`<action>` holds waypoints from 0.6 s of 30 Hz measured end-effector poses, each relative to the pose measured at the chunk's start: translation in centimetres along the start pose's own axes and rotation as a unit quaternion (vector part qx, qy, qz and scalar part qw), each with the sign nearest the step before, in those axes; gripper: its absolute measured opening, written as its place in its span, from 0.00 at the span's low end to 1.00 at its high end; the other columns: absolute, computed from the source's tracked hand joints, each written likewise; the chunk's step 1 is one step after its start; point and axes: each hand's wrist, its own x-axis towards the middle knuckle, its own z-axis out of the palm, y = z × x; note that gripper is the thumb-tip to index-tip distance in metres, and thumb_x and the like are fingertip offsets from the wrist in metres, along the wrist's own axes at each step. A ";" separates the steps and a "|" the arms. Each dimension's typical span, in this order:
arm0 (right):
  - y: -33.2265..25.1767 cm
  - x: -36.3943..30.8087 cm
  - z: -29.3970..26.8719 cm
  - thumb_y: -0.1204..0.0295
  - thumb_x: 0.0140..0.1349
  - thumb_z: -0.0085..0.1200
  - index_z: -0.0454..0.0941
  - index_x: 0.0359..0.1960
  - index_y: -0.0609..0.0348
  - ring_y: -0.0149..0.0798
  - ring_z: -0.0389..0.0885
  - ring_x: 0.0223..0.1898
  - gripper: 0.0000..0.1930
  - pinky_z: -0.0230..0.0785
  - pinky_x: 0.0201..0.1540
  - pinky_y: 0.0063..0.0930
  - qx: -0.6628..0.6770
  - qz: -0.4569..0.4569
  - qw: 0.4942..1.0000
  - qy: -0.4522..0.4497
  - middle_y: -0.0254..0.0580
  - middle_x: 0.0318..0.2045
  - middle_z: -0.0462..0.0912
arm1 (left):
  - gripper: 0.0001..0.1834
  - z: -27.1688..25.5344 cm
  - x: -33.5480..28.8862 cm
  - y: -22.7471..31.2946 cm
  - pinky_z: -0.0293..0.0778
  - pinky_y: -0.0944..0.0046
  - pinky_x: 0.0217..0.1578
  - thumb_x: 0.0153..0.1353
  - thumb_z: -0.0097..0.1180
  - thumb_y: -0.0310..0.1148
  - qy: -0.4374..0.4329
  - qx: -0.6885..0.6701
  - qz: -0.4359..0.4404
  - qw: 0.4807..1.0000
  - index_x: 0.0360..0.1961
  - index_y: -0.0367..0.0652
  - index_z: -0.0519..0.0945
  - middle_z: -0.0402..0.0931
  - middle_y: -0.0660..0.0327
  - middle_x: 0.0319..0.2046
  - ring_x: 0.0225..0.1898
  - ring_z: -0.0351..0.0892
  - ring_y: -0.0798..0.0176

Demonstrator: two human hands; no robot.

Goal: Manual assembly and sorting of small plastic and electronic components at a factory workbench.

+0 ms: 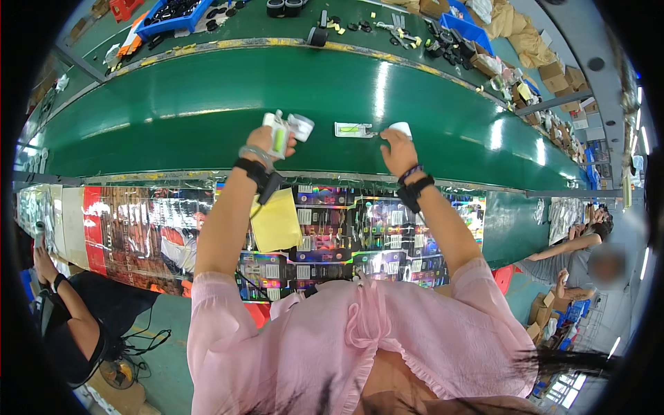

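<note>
My left hand (266, 143) is raised over the green conveyor belt (207, 104) and grips a small clear blister pack with a green insert (280, 133). My right hand (398, 149) rests on the belt, fingers touching a small white piece (401, 127). Between the hands a second clear pack with a green part (353, 129) lies flat on the belt. Both wrists wear black bands. A yellow cloth (275, 221) hangs below my left wrist.
Shiny printed card sheets (346, 235) cover the near bench. Blue bins (169, 14) and black parts sit beyond the belt, cardboard boxes (560, 72) at the far right. Other people sit at the lower left (76, 311) and right (581, 256).
</note>
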 end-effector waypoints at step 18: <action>1.5 1.9 3.8 0.69 0.56 0.52 0.80 0.27 0.50 0.39 0.81 0.34 0.05 0.62 0.59 0.38 -0.171 -0.147 0.972 -0.062 0.37 0.23 0.81 | 0.27 9.9 4.1 -4.7 0.61 0.55 0.62 0.54 0.53 0.27 -0.036 0.690 0.457 0.560 0.58 0.42 0.69 0.66 0.53 0.60 0.61 0.65 0.51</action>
